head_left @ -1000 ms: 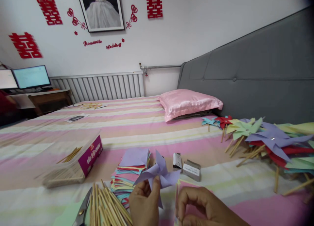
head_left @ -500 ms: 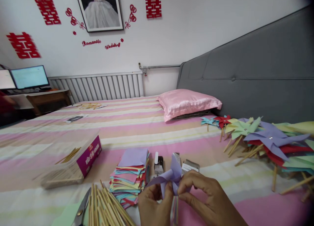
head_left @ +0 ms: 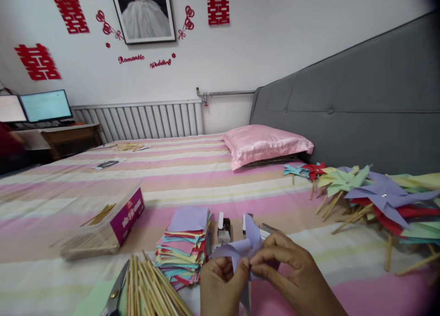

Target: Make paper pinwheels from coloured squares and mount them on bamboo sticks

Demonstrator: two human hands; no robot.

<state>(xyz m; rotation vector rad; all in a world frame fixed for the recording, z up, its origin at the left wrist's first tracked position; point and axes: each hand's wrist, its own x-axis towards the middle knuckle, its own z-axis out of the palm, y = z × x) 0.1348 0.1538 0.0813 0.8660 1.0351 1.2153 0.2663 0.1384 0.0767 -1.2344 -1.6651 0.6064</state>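
A purple paper pinwheel (head_left: 252, 236) with curled blades is held between my two hands. My left hand (head_left: 223, 281) pinches it from the left, thumb pressed near the middle. The fingertips of my right hand (head_left: 287, 268) are closed on the paper at the centre, close to the left thumb. Whatever small piece may sit between the fingertips is hidden. Just left of my hands stands a stack of coloured paper squares (head_left: 187, 222), a purple one on top. Behind the pinwheel is a small open box (head_left: 224, 231) with dark bits inside.
Bundled wooden sticks (head_left: 147, 288) and scissors (head_left: 117, 291) lie at front left, near a clear plastic box (head_left: 103, 236) of sticks. Several pinwheels on sticks (head_left: 383, 194) crowd the right side. A pink pillow (head_left: 268, 144) rests by the grey headboard (head_left: 350, 96).
The right fingertips have come in closer to the pinwheel's centre, near the left thumb. The pinwheel has turned and shifted slightly right; the whole view has shifted a little too.
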